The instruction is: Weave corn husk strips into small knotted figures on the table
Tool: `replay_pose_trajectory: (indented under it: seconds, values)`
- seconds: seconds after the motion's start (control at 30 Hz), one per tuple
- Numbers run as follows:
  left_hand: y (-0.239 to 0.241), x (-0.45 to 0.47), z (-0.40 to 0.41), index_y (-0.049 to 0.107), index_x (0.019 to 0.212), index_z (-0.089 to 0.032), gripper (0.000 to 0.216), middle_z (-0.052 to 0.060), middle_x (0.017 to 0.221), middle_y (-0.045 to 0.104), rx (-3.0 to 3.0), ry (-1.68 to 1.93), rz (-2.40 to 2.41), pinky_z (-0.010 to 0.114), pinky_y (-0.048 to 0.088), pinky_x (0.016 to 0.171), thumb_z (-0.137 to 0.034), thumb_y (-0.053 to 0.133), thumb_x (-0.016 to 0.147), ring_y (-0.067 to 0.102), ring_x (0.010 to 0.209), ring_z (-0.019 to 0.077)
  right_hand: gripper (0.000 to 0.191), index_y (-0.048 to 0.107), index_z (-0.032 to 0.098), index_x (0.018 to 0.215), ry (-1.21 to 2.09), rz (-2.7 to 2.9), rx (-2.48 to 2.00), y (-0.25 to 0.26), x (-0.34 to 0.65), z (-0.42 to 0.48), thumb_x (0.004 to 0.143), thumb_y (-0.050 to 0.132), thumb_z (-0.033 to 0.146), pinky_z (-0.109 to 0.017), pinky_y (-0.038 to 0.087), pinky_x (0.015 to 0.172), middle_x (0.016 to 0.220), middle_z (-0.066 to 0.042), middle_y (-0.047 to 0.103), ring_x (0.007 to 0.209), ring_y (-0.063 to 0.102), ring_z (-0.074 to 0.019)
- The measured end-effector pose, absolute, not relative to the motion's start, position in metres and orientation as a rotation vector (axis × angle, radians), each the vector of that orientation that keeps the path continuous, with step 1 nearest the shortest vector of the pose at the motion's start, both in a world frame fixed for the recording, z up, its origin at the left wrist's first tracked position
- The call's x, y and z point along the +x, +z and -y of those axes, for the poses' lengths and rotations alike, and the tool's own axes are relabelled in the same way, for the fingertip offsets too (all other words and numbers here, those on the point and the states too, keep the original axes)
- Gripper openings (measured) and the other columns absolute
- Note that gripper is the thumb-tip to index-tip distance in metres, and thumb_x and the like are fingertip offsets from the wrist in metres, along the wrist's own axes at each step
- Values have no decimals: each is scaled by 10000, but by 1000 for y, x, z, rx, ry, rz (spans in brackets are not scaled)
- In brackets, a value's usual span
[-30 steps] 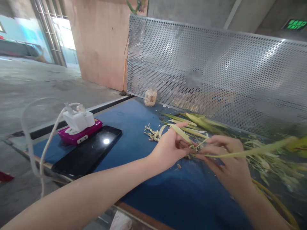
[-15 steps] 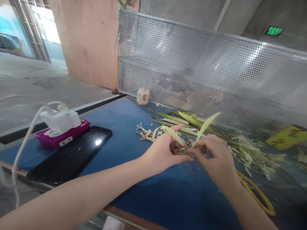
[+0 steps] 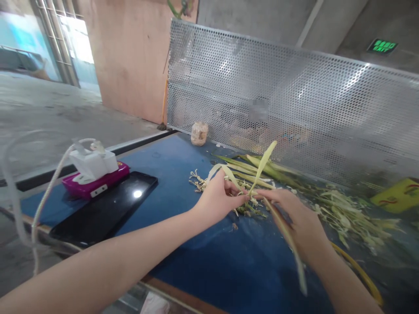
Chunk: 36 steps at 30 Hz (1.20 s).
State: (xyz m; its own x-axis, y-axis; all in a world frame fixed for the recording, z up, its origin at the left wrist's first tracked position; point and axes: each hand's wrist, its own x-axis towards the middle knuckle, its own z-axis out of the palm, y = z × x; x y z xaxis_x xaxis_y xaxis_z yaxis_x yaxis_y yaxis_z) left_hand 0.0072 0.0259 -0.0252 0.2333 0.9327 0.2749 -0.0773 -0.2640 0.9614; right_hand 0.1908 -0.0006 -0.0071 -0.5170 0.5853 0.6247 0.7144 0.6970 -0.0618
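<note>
Grip of the left hand and right hand pinches the leaf strips at their crossing; they look light, limp, tear-prone, best held there.

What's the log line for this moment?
left hand: pinching pale green leaf strips | right hand: pinching same strips | surface: blue table

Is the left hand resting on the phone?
No, the left hand pinches pale leaf strips together with the right hand; the phone lies apart on the table.
</note>
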Motion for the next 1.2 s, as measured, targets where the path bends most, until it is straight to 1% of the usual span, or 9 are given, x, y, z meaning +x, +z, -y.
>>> replay_pose_trajectory:
  seconds: [0.1,0.33,0.43,0.5,0.6,0.77,0.87,1.03,1.2]
  values:
    - [-27,7,-25,382,906,-178,426,40,776,634,1526,1216,-815,270,423,572,-326,680,640,601,701,154,199,588,253,998,-292,2225,-996,-8,192,0,849,457,237,-336,455,766,908,-22,663,879,593,-190]
    - [-23,10,-23,337,892,-190,497,-27,658,592,1420,1211,-812,222,360,497,-302,718,594,528,556,92,104,621,232,823,-340,2237,-724,1,186,2,780,558,161,-331,482,695,754,-22,663,717,612,-167]
    - [-23,9,-23,356,897,-182,488,-17,669,586,1411,1148,-785,221,372,501,-249,721,581,535,573,98,110,603,224,805,-283,2262,-612,2,182,4,765,569,127,-299,495,635,725,-21,647,684,609,-153]
    - [-24,9,-23,369,905,-176,477,-8,678,590,1456,1121,-756,227,384,512,-204,713,575,547,591,109,136,591,224,845,-255,2300,-597,0,182,5,769,565,114,-290,497,663,752,-17,641,719,601,-145]
    - [-27,9,-22,375,995,-166,495,1,699,604,1544,1121,-758,229,388,524,-159,672,598,555,619,120,161,586,224,910,-309,2397,-671,-4,183,7,794,538,123,-295,481,728,819,-20,637,797,576,-145]
    - [-29,16,-16,322,1222,-178,711,-38,628,535,1557,1127,-788,212,362,482,-177,665,599,509,552,108,157,610,231,903,-447,2329,-801,-10,181,6,817,508,148,-284,466,690,839,-34,619,780,558,-149]
    - [-28,17,-12,211,1332,-177,834,-41,614,527,1662,1119,-836,230,375,510,-174,644,619,492,545,114,112,594,228,892,-365,2269,-859,-13,179,3,812,525,189,-290,473,707,819,-29,631,777,571,-155]
    - [-25,14,-10,71,1383,-167,932,-12,664,588,1828,1048,-844,254,411,551,-186,638,644,521,572,136,177,562,220,903,-104,2080,-1106,-15,178,-1,741,603,279,-269,474,566,794,-22,622,594,542,-134]
    - [-22,13,-9,103,1381,-142,926,34,733,642,1888,994,-864,269,425,552,-275,653,648,562,614,167,56,599,204,767,189,1993,-1072,-14,176,-2,713,609,211,-254,457,556,755,-17,618,600,520,-128]
